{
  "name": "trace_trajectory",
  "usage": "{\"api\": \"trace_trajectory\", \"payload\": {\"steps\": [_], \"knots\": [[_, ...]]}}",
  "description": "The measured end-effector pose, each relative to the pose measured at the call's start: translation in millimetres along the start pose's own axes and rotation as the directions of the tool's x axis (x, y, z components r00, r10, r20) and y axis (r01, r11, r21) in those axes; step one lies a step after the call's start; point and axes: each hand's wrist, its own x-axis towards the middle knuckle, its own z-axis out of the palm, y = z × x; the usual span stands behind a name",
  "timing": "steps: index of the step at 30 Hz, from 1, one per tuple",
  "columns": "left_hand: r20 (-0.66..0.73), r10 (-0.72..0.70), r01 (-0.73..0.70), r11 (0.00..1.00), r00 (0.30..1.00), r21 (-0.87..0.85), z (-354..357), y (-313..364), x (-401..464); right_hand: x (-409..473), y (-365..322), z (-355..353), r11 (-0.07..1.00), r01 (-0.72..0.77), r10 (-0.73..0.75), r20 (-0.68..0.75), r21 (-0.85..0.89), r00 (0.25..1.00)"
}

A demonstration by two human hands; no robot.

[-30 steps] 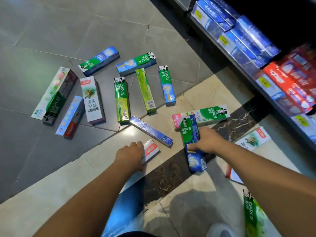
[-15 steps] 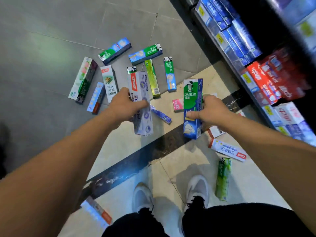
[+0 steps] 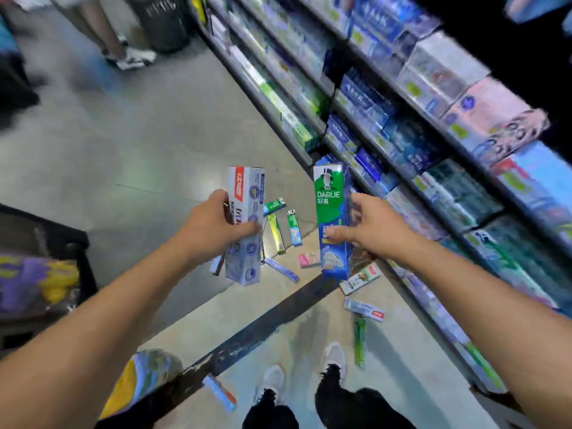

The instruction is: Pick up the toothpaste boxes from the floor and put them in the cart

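1. The person is standing in a shop aisle and carrying two toothpaste boxes off the floor; by my judgement the carry-to-cart step is in hand, with the drop not yet made.
2. The left hand [image 3: 216, 224] is clamping around the middle of a white-and-red toothpaste box [image 3: 244, 226], which is standing roughly upright in the air.
3. The right hand [image 3: 368, 227] is gripping a green-and-blue Darlie box [image 3: 332, 221] from its right side, thumb across the front and fingers spread behind; this box is upright too.
4. Both arms are reaching forward at about the same height, the two boxes near each other but apart.
5. A dark cart [image 3: 71, 243] is showing at the left edge, holding purple and yellow packs; it is blurred.
6. The next move probably calls for swinging both hands left over the cart's rim before letting go.
7. More boxes are lying on the floor [image 3: 139, 144], among them a green one [image 3: 360, 342] just beside the right shoe and a small pink one [image 3: 309, 260] between the held boxes, so further pickups are waiting.
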Motion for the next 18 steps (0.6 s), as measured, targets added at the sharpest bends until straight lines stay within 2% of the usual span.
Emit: {"api": "trace_trajectory", "payload": {"steps": [4,9,13,18], "knots": [[-0.003,0.15,-0.149,0.982,0.989,0.115,-46.7,66.1,-50.8,-55.9,-55.4,-36.1,0.992,0.062,-0.056,-0.063,0.106,0.996],[0.059,0.315,-0.32,0.928,0.947,0.192,-77.6,127.0,-87.6,-114.8,-86.6,-56.6,0.96,0.09,-0.053,-0.143,0.264,0.988],[0.149,0.387,-0.41,0.894,0.91,0.182,-71.6,151.0,-97.4,-157.9,-86.7,-59.0,0.952,0.092,-0.012,-0.265,0.291,0.964],[0.287,0.463,-0.526,0.827,0.838,0.201,-31.1,176.8,-108.7,-221.7,-59.3,-63.7,0.928,0.052,0.105,-0.393,0.368,0.913]]}}
